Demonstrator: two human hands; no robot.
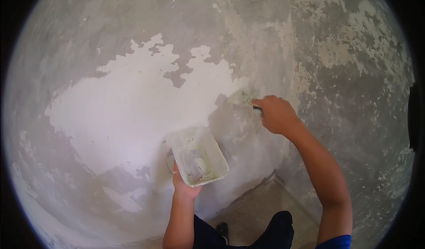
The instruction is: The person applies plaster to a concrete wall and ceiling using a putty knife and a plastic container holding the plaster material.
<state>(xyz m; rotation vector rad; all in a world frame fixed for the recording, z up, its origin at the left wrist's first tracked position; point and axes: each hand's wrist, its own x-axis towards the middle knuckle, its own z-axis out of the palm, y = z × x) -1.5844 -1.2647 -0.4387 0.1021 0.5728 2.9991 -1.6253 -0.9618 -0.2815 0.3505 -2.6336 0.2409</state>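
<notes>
My right hand (276,114) grips the dark handle of a putty knife (257,108), its putty-smeared blade at the wall (230,23) beside the right end of a white putty patch (119,116). Below and to the left, my left hand (186,185) holds a pale rectangular plastic tub (214,156) from underneath, with its opening toward me and putty smeared inside. A thin flat piece (169,162) shows at the tub's left edge; I cannot make out what it is. The fingers of my left hand are mostly hidden behind the tub.
The grey wall meets a darker, mottled wall (358,94) in a corner at the right. Below are a tiled floor (265,202), a skirting edge, and my dark-clad knee (276,227) and shoe (222,229). A dark object (412,116) sits at the far right rim.
</notes>
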